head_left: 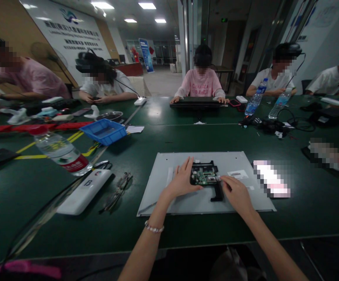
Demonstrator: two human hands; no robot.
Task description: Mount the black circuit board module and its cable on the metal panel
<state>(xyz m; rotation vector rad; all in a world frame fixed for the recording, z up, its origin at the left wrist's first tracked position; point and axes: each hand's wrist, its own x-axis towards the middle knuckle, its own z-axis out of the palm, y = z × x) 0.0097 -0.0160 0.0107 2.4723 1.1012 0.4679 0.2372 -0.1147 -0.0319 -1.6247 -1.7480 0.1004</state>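
Note:
A flat grey metal panel point(154, 191) lies on the green table in front of me. On it sits a green circuit board point(203, 176) in a black plastic bracket point(217, 193). My left hand point(182, 181) rests along the left side of the board, fingers stretched out and the thumb apart near the lower edge. At the board's right edge, my right hand point(236, 191) has its thumb and forefinger pinched together beside a small connector. Whatever is between those fingertips is too small to make out.
Left of the panel are eyeglasses point(116, 192), a white power bank point(84, 192), a water bottle point(62, 152) and a blue tray point(105, 132). A lit phone point(271, 178) lies to the right. Several people sit around the table, with bottles point(256, 97) and cables point(270, 124) near them.

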